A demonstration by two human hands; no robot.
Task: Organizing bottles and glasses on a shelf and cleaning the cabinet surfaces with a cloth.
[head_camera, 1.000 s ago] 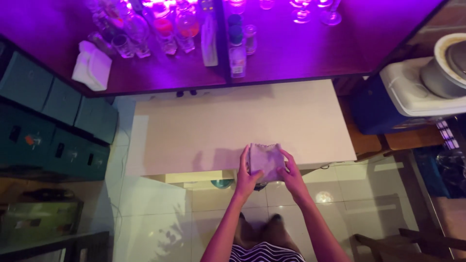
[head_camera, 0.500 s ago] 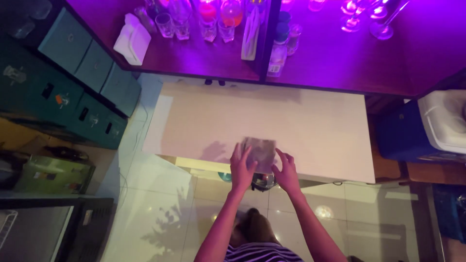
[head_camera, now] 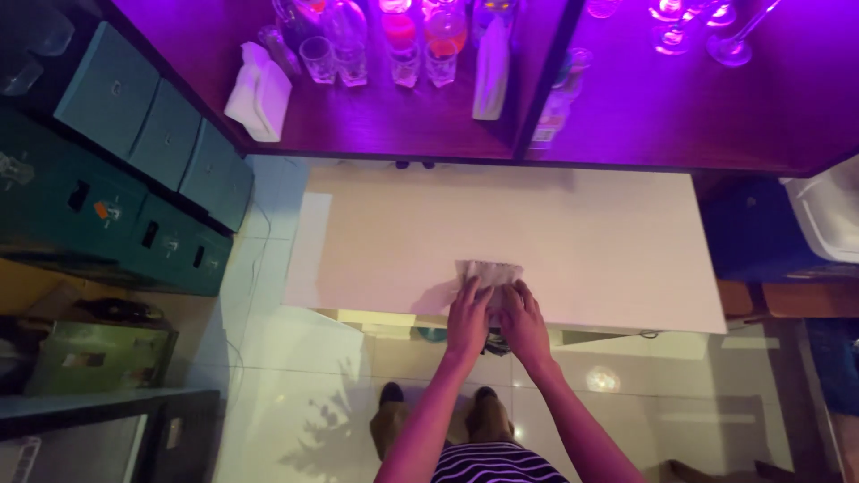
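The cloth [head_camera: 489, 274] lies flat on the white counter [head_camera: 617, 241], close to its near edge and a little left of the middle. Both hands rest on its near part: the left hand [head_camera: 469, 315] presses down with fingers together and laid flat, and the right hand [head_camera: 523, 320] sits just beside it, fingers likewise flat on the fabric, nothing pinched between them. The two hands touch or nearly touch at the thumbs (the gap is too small to tell).

From this the step in hand looks like wiping or smoothing the cloth against the counter top, with the palms bearing down rather than gripping. A next move would call for keeping even pressure from both palms while sliding outward over the bare surface, and for minding the near edge so the cloth does not slip off it.

Beyond the counter a dark shelf [head_camera: 376, 125] glows purple; on it stand a row of glasses [head_camera: 376, 58], a white bottle [head_camera: 491, 76] and a folded white napkin [head_camera: 258, 94]. To the left run green drawers [head_camera: 134, 125]. Below, the tiled floor [head_camera: 295, 376] shows the person's feet [head_camera: 438, 420] and a striped shirt [head_camera: 497, 465].
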